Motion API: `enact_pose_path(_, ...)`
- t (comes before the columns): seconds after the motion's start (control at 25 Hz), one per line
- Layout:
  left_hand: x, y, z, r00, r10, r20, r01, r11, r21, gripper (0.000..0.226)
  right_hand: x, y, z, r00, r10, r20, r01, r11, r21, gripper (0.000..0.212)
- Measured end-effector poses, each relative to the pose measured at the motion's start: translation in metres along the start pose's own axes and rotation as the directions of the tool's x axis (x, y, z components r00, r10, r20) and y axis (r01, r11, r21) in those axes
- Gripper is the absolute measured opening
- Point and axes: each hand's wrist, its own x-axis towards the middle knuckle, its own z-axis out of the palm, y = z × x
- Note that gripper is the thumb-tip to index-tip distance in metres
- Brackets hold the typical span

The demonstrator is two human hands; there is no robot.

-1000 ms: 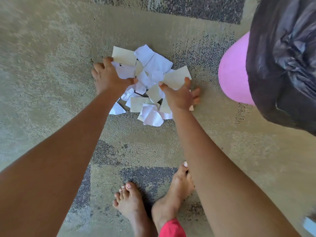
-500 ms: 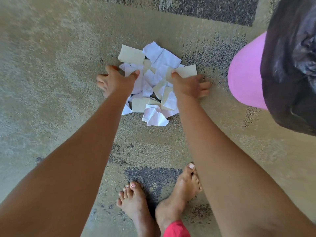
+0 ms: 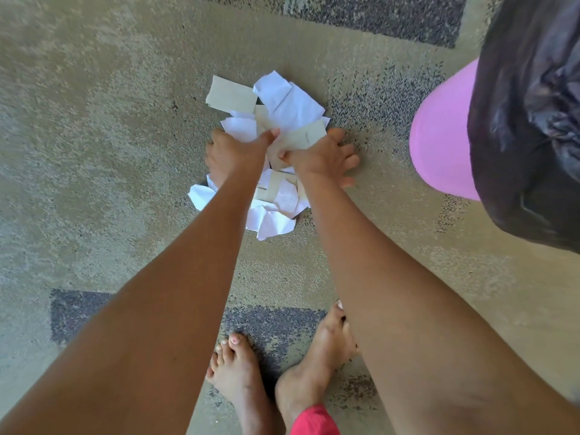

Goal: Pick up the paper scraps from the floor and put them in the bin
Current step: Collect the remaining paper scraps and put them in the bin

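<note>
The paper scraps (image 3: 292,105) on the carpet (image 3: 94,152) are gripped by the curled left hand (image 3: 232,153) and pressed by the splayed right hand (image 3: 323,157), left of the pink bin (image 3: 439,136).

Beige carpet (image 3: 94,152) carries dark speckled patches (image 3: 376,17) at 12 and 7 o'clock. Two bare feet (image 3: 238,375) stand at 6 o'clock, red fabric (image 3: 314,420) overlapping one heel.

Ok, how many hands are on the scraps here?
2. Left hand at the left of the scraps, thumb on them, fingers curled. Right hand at their right, thumb on them, fingers spread. No other hand shows.
</note>
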Motion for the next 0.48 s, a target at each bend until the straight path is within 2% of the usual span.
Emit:
enact_pose_path(0.16, 0.002, 0.015, 0.004, 0.985, -0.168, -0.043, 0.167, 0.986, -0.025, 0.078, -0.004, -0.009, 0.010, 0.999, -0.026, -0.039, 0.027, 0.999, 0.039, 0.093)
enact_pose_path(0.32, 0.000, 0.021, 0.010, 0.978, -0.200, -0.066, 0.200, 0.980, -0.009, 0.065, -0.008, -0.010, 0.021, 0.987, -0.119, -0.113, 0.127, 0.989, 0.069, 0.077)
enact_pose_path(0.48, -0.002, 0.016, 0.013, 0.989, -0.099, -0.106, 0.103, 0.994, 0.033, 0.057, 0.003, -0.008, 0.018, 0.968, -0.234, -0.090, 0.232, 0.972, -0.031, 0.109)
